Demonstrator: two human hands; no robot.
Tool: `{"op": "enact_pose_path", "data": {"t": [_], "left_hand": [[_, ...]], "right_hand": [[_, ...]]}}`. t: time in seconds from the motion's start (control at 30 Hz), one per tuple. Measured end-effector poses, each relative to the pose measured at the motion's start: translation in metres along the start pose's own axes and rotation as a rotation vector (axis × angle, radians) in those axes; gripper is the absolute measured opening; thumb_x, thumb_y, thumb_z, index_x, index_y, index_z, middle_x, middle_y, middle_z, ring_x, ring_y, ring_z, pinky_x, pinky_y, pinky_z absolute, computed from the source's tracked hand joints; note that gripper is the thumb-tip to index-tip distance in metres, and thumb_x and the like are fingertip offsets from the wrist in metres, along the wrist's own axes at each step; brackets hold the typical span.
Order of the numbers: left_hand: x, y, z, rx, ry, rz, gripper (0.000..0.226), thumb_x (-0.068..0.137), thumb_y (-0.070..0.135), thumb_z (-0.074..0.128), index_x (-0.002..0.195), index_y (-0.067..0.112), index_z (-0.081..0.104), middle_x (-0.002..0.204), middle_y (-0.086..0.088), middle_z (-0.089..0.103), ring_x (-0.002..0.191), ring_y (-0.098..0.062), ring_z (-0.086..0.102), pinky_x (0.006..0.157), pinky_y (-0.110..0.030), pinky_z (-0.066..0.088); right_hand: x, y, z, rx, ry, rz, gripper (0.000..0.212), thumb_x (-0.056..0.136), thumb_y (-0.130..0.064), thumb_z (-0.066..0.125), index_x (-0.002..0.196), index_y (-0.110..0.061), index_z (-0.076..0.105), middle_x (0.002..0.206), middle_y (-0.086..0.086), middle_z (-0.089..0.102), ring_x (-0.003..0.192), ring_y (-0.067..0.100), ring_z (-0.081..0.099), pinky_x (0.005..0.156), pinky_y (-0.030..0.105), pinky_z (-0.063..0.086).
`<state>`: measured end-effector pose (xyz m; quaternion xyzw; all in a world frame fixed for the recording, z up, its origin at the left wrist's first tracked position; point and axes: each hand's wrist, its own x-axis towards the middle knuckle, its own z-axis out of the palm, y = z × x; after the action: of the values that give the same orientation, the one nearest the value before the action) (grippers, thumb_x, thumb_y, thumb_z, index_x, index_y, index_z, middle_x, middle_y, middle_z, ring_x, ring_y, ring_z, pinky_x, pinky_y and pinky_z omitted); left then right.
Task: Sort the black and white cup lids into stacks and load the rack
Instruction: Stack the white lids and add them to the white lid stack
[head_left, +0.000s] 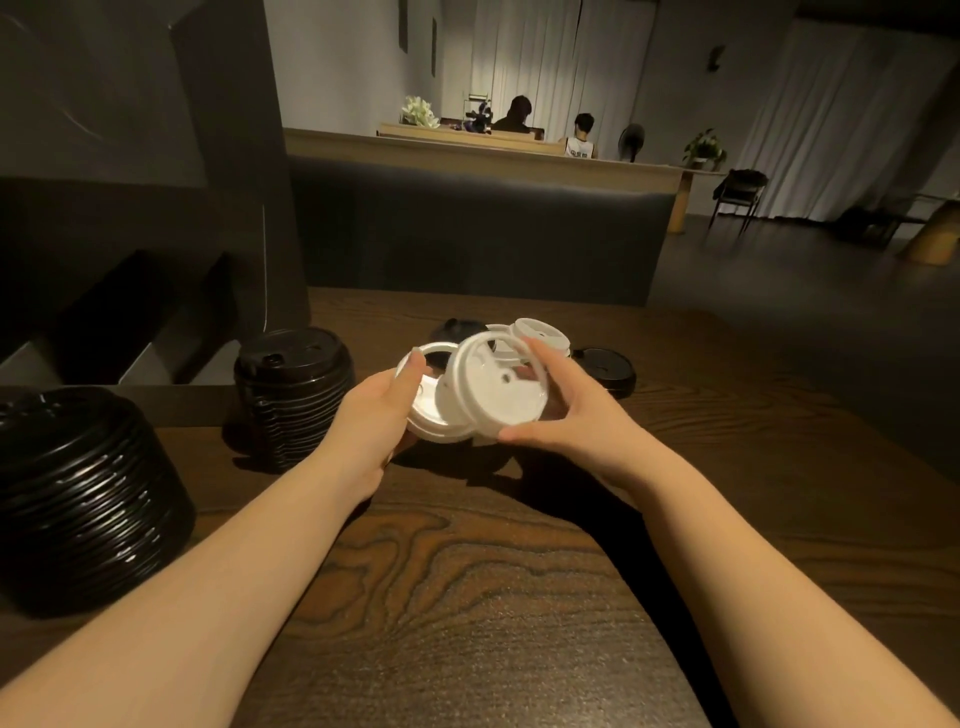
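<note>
My left hand (382, 413) grips a white cup lid (428, 410) held above the wooden table (467, 597). My right hand (566, 402) pinches a second white lid (496, 389), tilted on edge, which overlaps the first. Behind the hands lie loose lids: a white lid (543, 332), a black lid (608, 370) to the right and another black lid (457, 328) partly hidden. A stack of black lids (293, 395) stands left of my left hand. A wider, lower stack of black lids (78, 493) sits at the near left.
A dark rack with slanted slots (130, 332) stands at the left beyond the table edge. A dark upholstered bench back (467, 234) runs behind the table. Two persons sit far off at a wooden counter (493, 150).
</note>
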<state>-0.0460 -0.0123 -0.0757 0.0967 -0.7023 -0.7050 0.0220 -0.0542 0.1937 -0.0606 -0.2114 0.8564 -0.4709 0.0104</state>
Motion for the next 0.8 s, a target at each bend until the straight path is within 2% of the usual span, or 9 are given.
{"op": "enact_pose_path", "data": {"t": [0.07, 0.17, 0.33, 0.43, 0.53, 0.63, 0.8], "left_hand": [[0.0, 0.002, 0.003, 0.027, -0.013, -0.031, 0.046, 0.092, 0.06, 0.041, 0.111, 0.026, 0.066, 0.11, -0.002, 0.068, 0.109, -0.023, 0.06, 0.104, -0.045, 0.043], [-0.002, 0.004, 0.007, 0.025, -0.015, -0.102, 0.056, 0.093, 0.062, 0.034, 0.12, 0.023, 0.062, 0.117, -0.004, 0.066, 0.114, -0.025, 0.058, 0.107, -0.044, 0.041], [-0.007, 0.003, 0.009, -0.072, -0.134, -0.102, 0.062, 0.094, 0.062, 0.025, 0.102, 0.021, 0.071, 0.107, -0.009, 0.072, 0.107, -0.024, 0.064, 0.105, -0.041, 0.043], [-0.01, 0.002, 0.007, -0.015, -0.177, -0.067, 0.061, 0.079, 0.068, 0.044, 0.108, 0.019, 0.068, 0.111, -0.008, 0.07, 0.109, -0.024, 0.062, 0.105, -0.039, 0.041], [-0.014, 0.0, 0.004, -0.015, -0.23, 0.009, 0.052, 0.078, 0.044, 0.066, 0.121, 0.015, 0.059, 0.111, -0.009, 0.068, 0.106, -0.023, 0.063, 0.095, -0.035, 0.048], [-0.015, 0.0, 0.004, -0.044, -0.232, 0.038, 0.036, 0.078, 0.032, 0.07, 0.11, 0.021, 0.06, 0.11, -0.009, 0.069, 0.105, -0.023, 0.063, 0.094, -0.036, 0.049], [-0.013, -0.002, 0.004, -0.095, -0.2, 0.057, 0.026, 0.085, 0.029, 0.067, 0.109, 0.023, 0.06, 0.106, -0.006, 0.071, 0.104, -0.021, 0.065, 0.094, -0.037, 0.05]], "right_hand": [[0.0, -0.004, 0.01, -0.041, -0.08, -0.02, 0.09, 0.072, -0.033, 0.082, 0.141, -0.046, 0.026, 0.145, -0.022, 0.034, 0.132, 0.001, 0.034, 0.108, 0.027, 0.031], [0.001, -0.005, 0.016, -0.067, -0.081, -0.032, 0.092, 0.072, -0.034, 0.082, 0.144, -0.042, 0.025, 0.15, -0.017, 0.031, 0.135, 0.003, 0.03, 0.111, 0.031, 0.029], [-0.001, -0.005, 0.017, -0.114, -0.167, -0.048, 0.093, 0.073, -0.028, 0.082, 0.144, -0.043, 0.024, 0.15, -0.016, 0.031, 0.137, 0.004, 0.028, 0.113, 0.033, 0.031], [-0.001, -0.007, 0.019, -0.132, -0.189, -0.032, 0.093, 0.074, -0.029, 0.081, 0.144, -0.044, 0.022, 0.152, -0.016, 0.028, 0.136, 0.004, 0.028, 0.111, 0.03, 0.03], [-0.003, -0.008, 0.019, -0.111, -0.172, -0.033, 0.094, 0.073, -0.027, 0.082, 0.144, -0.044, 0.023, 0.151, -0.015, 0.029, 0.136, 0.008, 0.032, 0.111, 0.032, 0.033], [-0.004, -0.01, 0.02, -0.077, -0.163, -0.04, 0.094, 0.072, -0.025, 0.082, 0.144, -0.044, 0.023, 0.151, -0.013, 0.03, 0.137, 0.01, 0.032, 0.113, 0.04, 0.034], [-0.003, -0.011, 0.023, -0.01, -0.148, -0.051, 0.092, 0.073, -0.024, 0.082, 0.136, -0.054, 0.022, 0.151, -0.017, 0.029, 0.138, 0.006, 0.029, 0.114, 0.039, 0.031]]}}
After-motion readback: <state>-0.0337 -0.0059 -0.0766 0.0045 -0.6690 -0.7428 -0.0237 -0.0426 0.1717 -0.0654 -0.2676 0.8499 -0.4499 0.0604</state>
